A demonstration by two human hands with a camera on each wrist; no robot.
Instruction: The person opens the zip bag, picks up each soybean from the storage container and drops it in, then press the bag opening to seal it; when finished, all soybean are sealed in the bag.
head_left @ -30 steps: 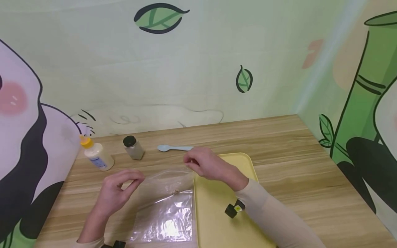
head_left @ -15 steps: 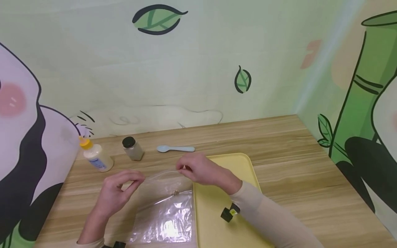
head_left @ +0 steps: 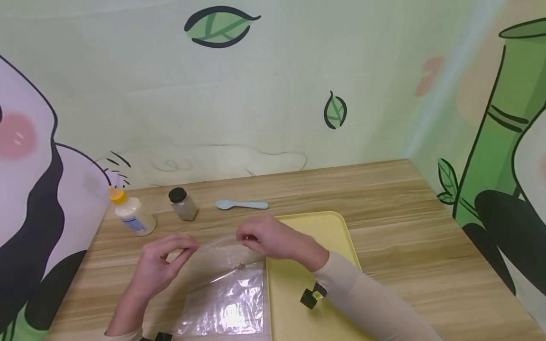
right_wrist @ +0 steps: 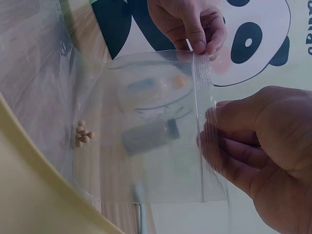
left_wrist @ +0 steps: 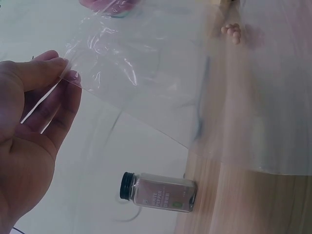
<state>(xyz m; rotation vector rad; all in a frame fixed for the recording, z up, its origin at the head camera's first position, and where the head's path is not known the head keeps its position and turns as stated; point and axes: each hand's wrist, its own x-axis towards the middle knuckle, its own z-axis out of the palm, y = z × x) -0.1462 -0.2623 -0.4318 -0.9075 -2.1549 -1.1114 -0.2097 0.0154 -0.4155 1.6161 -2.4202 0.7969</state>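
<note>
A clear zip bag [head_left: 226, 303] lies on the wooden table, its top edge raised between my hands. Inside sit several small beige balls [right_wrist: 83, 135], clustered together. My left hand [head_left: 158, 265] pinches the bag's upper left corner between thumb and fingers, as the left wrist view also shows. My right hand [head_left: 273, 239] pinches the zip strip [right_wrist: 201, 131] partway along the top edge, above the corner of the yellow tray [head_left: 311, 298]. In the right wrist view, the strip runs from the left hand's fingertips down past the right hand's.
Behind the bag stand a cream bottle with an orange cap [head_left: 135, 218] and a black-capped white pepper jar [head_left: 184, 208]. A light blue spoon [head_left: 241, 204] lies beyond the right hand. A printed backdrop [head_left: 273, 94] rises at the table's rear edge.
My right hand has moved left along the bag's top edge, from near its right corner towards the left hand. The left hand has stayed in place at its corner.
</note>
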